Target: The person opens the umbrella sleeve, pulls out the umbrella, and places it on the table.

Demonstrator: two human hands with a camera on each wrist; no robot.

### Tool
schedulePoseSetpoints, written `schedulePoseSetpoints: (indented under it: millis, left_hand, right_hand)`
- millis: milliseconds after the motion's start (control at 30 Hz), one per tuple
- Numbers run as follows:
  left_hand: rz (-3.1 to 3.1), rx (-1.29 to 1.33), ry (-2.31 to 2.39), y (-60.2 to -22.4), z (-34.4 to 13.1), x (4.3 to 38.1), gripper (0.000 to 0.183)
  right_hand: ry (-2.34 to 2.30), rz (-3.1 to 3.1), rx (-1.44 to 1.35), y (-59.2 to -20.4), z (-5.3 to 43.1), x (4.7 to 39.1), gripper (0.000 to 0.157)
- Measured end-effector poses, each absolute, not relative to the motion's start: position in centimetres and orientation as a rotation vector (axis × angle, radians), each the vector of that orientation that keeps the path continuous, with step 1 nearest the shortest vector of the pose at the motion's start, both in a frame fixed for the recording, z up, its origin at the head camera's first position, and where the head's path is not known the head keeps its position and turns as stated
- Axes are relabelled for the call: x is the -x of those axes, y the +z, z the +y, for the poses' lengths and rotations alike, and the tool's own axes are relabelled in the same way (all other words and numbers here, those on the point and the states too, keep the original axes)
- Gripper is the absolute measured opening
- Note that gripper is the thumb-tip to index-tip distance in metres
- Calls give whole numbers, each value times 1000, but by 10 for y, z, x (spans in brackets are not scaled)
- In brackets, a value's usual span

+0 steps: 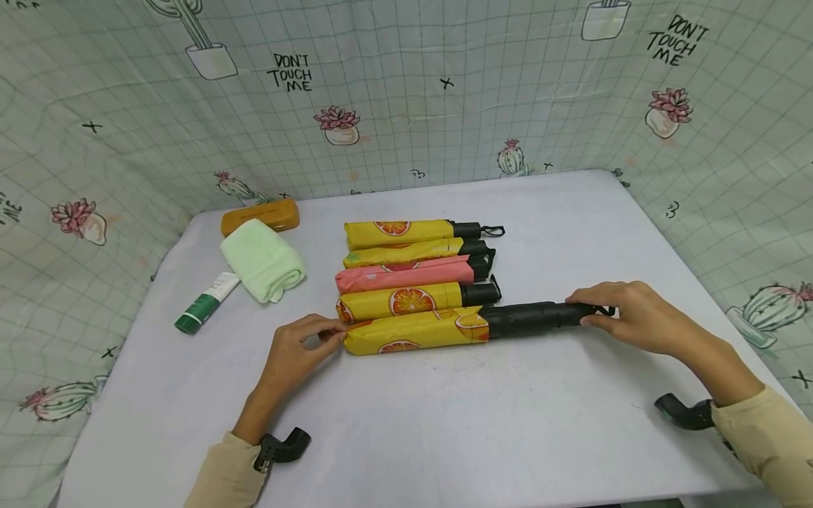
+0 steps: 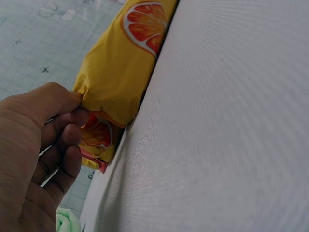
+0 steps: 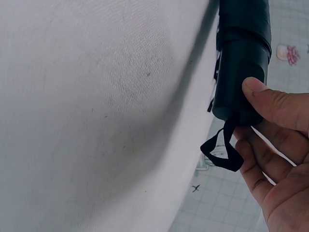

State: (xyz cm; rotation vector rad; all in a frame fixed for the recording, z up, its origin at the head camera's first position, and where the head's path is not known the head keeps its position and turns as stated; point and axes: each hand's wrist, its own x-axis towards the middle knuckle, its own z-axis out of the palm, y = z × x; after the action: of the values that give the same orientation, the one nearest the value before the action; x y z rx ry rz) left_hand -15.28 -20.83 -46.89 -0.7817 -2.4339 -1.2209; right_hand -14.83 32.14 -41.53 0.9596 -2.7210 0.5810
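A folded umbrella (image 1: 527, 319) lies nearest the person, its black end sticking well out of a yellow sleeve (image 1: 413, 331) printed with orange slices. My left hand (image 1: 303, 353) pinches the closed left tip of that sleeve between thumb and forefinger, as the left wrist view also shows. At the other end, my right hand (image 1: 635, 317) grips the black handle (image 3: 239, 82) with thumb and fingers. A wrist strap (image 3: 222, 152) dangles in a loop from the handle. Just behind lie more sleeved umbrellas in a row, among them a yellow one (image 1: 413, 301) and a pink one (image 1: 406, 274).
Farther back are two more yellow-sleeved umbrellas (image 1: 406, 252). On the left of the white table (image 1: 476, 430) lie a folded green towel (image 1: 263, 261), an orange-brown case (image 1: 263, 215) and a green-and-white tube (image 1: 206, 303). A patterned cloth (image 1: 394, 85) surrounds the table's back and sides.
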Motion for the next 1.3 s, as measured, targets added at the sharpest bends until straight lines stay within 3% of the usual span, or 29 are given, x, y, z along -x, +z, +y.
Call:
schedulePoseSetpoints:
  millis: [1300]
  left_hand:
    - [-2432,799,-1249,-468,-208,153,17]
  right_hand:
    - [464,-2744,-899,-408,351,140,47]
